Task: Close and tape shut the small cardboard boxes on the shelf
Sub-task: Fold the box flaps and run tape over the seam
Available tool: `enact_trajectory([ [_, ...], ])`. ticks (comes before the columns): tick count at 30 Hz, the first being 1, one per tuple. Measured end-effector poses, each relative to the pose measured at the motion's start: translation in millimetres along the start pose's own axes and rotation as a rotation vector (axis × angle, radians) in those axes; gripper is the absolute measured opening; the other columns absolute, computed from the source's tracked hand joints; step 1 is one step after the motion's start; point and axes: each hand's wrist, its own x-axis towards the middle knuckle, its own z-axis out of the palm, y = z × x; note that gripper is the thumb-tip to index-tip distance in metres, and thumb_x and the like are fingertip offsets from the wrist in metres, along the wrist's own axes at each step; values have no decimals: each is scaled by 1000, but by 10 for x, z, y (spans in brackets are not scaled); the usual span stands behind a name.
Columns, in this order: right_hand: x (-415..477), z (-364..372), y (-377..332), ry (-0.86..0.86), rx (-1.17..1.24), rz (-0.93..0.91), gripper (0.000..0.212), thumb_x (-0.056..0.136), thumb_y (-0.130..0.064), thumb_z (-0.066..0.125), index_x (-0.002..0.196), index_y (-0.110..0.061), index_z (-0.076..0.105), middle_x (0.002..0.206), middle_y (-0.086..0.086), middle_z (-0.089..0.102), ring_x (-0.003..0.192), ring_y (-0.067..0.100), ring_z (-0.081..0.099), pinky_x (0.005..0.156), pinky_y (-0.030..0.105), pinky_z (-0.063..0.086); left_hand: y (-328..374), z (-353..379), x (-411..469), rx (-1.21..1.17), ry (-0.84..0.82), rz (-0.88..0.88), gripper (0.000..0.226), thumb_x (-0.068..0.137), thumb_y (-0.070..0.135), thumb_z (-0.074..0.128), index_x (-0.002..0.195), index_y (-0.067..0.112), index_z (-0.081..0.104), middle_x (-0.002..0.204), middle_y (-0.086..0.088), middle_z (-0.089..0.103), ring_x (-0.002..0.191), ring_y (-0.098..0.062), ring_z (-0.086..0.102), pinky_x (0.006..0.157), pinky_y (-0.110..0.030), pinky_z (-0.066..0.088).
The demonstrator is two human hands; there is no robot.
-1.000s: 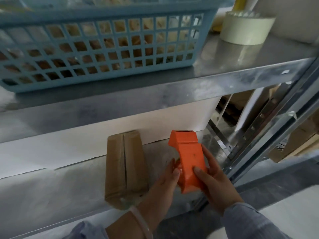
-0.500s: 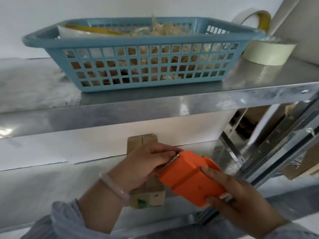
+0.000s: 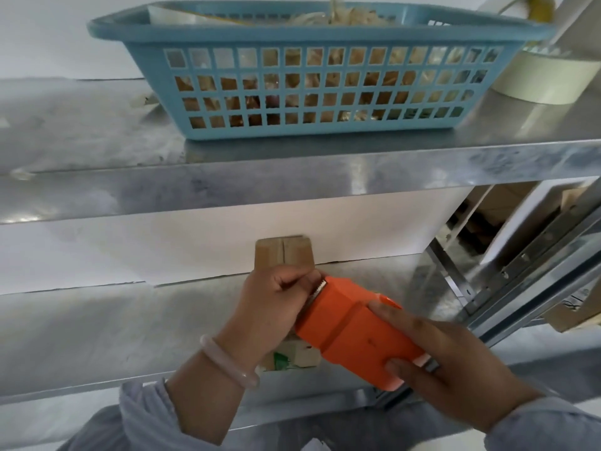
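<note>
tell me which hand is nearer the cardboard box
Left. The left hand is over the cardboard box; the right hand grips the orange tape dispenser at its rear, right of the box.

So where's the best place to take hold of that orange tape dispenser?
On the orange tape dispenser, probably the broad rear body, coming from behind and the right, as the right hand does, with fingers wrapped over its flat faces. The toothed metal blade sits at the front end, by the left hand, so that end is best avoided.
</note>
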Motion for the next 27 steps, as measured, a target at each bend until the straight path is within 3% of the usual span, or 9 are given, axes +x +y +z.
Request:
enact_trajectory([
  [3,25,-5,19,-6,-64,-57,72,86,-48,55,151,-44,24,94,-15,69,66,-2,58,62,1,36,-68,19,-33,-41,54,-42,25,95,16,60,83,26,78,75,11,74,71,0,66,60,-10,47],
  [7,28,13,22,-16,-76,-105,72,86,-45,56,151,-42,24,95,-11,70,68,1,61,61,6,42,-84,5,-72,-121,104,-60,27,94,13,61,78,27,77,67,5,72,61,3,62,53,-9,45],
  [12,-18,-22,78,-71,-84,-85,72,86,-45,56,151,-41,27,98,-12,70,74,-4,55,70,-5,31,-121,-101,-110,-92,176,-22,23,93,14,63,79,26,76,76,11,75,74,-3,70,68,-11,50],
  [15,-55,-67,110,-107,-94,-94,73,85,-47,55,151,-43,26,96,-13,70,67,-4,58,63,3,45,-202,-151,-150,-60,231,-31,25,93,16,62,75,27,75,75,6,74,75,-11,69,74,-21,55],
  [18,-76,-112,145,-118,-127,-122,74,83,-49,54,151,-45,23,98,-13,71,68,0,64,58,14,52,-277,-196,-185,-115,277,-58,24,93,15,62,77,28,75,78,2,75,79,-19,71,84,-40,58],
  [20,-53,-137,131,-147,-146,-123,76,81,-49,53,150,-46,22,98,-13,71,65,0,64,58,8,46,-302,-217,-219,-123,288,-54,25,93,15,62,77,29,75,79,0,75,80,-21,72,84,-47,58],
  [22,-19,-150,101,-171,-184,-130,77,80,-50,52,150,-45,20,93,-14,71,61,-1,62,59,-2,29,-326,-223,-261,-118,297,-52,24,94,16,62,81,29,76,78,0,75,80,-21,72,83,-48,58],
  [24,7,-146,71,-183,-206,-151,76,81,-51,51,150,-42,23,89,-13,71,58,-1,62,62,-1,22,-355,-240,-290,-149,324,-56,20,93,15,61,85,25,76,79,-1,75,80,-21,72,84,-50,58],
  [27,60,-126,47,-185,-256,-208,78,81,-50,50,152,-33,25,90,-11,72,56,0,62,53,5,39,-351,-266,-302,-161,317,-46,19,93,16,61,85,24,76,80,-1,75,80,-20,72,85,-48,58],
])
